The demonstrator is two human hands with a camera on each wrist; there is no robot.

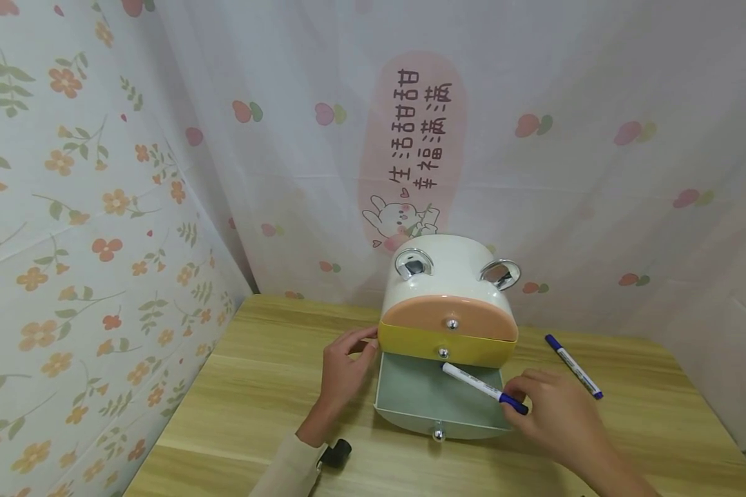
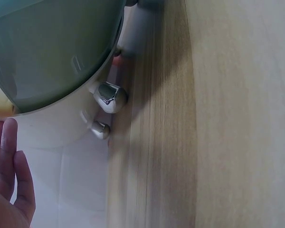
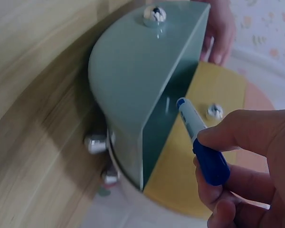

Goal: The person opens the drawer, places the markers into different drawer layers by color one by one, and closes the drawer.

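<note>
A rounded drawer organizer stands on the table, with an orange, a yellow and a green drawer. Its green bottom drawer is pulled out, while the orange and yellow ones are closed. My right hand pinches a white marker by its blue cap, between thumb and fingers. The marker's other end points over the green drawer toward the yellow front, as the right wrist view also shows. My left hand rests its fairly straight fingers against the organizer's left side, near the yellow drawer.
A second marker with blue ends lies on the wooden table, right of the organizer. Shiny metal loops stick out from the organizer's top. A patterned curtain hangs close behind, and a flowered one at the left.
</note>
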